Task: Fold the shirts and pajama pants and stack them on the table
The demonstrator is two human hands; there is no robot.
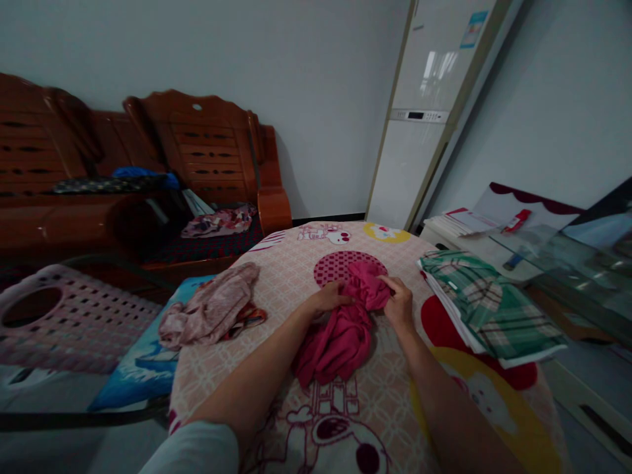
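Note:
A crumpled magenta garment lies in the middle of a table covered with a pink cartoon-print cloth. My left hand grips the garment's upper left edge, fingers closed on the fabric. My right hand pinches its upper right edge. Both hands hold the bunched top end, while the rest of the garment trails toward me on the cloth.
A pale pink crumpled garment lies at the table's left. A folded green plaid stack sits at the right. A pink plastic stool and wooden sofas stand left; a white standing appliance is behind.

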